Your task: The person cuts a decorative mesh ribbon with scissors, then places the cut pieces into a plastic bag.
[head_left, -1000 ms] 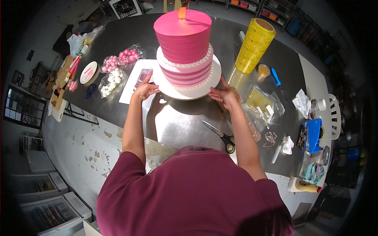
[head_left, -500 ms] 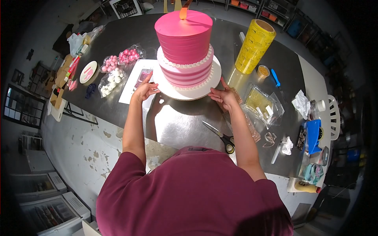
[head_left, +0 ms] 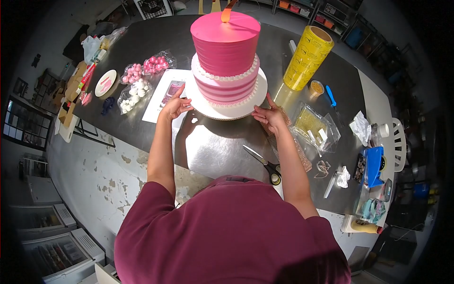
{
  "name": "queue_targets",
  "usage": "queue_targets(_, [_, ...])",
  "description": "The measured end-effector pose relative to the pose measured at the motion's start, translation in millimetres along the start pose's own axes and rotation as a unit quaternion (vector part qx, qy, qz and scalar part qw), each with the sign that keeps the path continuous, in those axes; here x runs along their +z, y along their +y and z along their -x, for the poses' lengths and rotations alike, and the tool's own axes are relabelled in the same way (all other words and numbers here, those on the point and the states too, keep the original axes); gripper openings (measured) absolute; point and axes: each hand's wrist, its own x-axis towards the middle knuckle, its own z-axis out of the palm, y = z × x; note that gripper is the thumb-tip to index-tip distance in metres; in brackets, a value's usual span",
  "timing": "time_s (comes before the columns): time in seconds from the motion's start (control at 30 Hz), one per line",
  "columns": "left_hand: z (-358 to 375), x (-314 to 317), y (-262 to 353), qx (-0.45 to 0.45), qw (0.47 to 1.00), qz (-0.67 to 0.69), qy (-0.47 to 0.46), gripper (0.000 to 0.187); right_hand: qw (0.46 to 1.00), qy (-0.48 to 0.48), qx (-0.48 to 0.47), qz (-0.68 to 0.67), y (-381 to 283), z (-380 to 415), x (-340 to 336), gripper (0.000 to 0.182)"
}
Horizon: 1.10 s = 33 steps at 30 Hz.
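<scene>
Steel table (head_left: 215,149): left hand (head_left: 175,107), right hand (head_left: 268,117) grip white cake board (head_left: 221,113) rim, fingers partly spread; pink cake (head_left: 226,54) between.

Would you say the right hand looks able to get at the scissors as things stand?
Probably not without letting go: the right hand is on the cake board's rim. Otherwise the scissors look close, lying uncovered beside the forearm.

- One two-tiered cake (head_left: 226,59)
- One cake board (head_left: 226,111)
- Two bags of pink balls (head_left: 158,64)
- One bag of white balls (head_left: 134,96)
- One yellow roll (head_left: 308,59)
- One pair of scissors (head_left: 271,168)
</scene>
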Motion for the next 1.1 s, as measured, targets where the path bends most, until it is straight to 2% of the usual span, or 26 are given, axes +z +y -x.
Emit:
queue_targets(0.4, [-3.8,-2.2,9.2,-0.033,0.999,-0.019,0.005,0.076,1.000,0.016,-0.017,-0.010,11.8,-0.3,4.7,0.088])
queue_targets(0.8, [-1.8,-2.1,-9.7,0.001,1.000,0.020,-0.006,0.080,1.000,0.017,0.005,-0.009,4.3,-4.3,-1.6,0.085])
queue_targets(0.87, [6.8,7.0,-13.0,0.015,0.998,0.050,0.017,0.075,1.000,0.012,0.014,-0.002,1.0,-8.6,-6.5,0.082])
queue_targets(1.1, [14.8,16.7,-26.8,0.045,0.995,0.085,0.036,0.084,0.999,0.001,0.029,0.031,-10.2,-18.7,-14.7,0.079])
